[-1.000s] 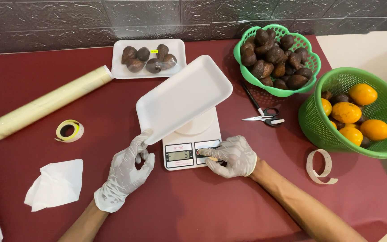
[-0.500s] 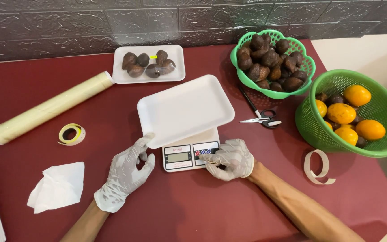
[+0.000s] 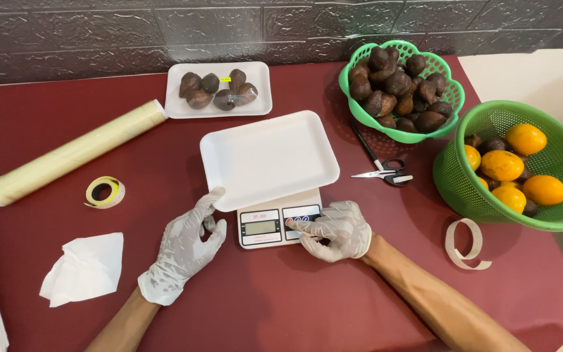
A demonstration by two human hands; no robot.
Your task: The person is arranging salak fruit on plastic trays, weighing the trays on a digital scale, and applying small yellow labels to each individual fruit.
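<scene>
An empty white foam tray [image 3: 268, 158] lies flat on a small white kitchen scale [image 3: 275, 225] in the middle of the red table. My left hand [image 3: 184, 244], in a thin clear glove, touches the tray's near left corner with its fingertips and holds nothing. My right hand [image 3: 337, 229], also gloved, rests beside the scale with its index finger on the buttons to the right of the display.
A second foam tray [image 3: 260, 72] with several brown scaly fruits sits at the back. A green basket [image 3: 353, 101] of the same fruit and another green basket [image 3: 555, 215] with oranges stand right. Scissors [image 3: 379, 169], a film roll [image 3: 73, 153], a tape roll [image 3: 103, 192], white paper [image 3: 83, 267].
The foam tray, tilted up on the scale a second ago, now lies flat on it. My left hand stays at its corner; my right hand stays on the scale's buttons.
</scene>
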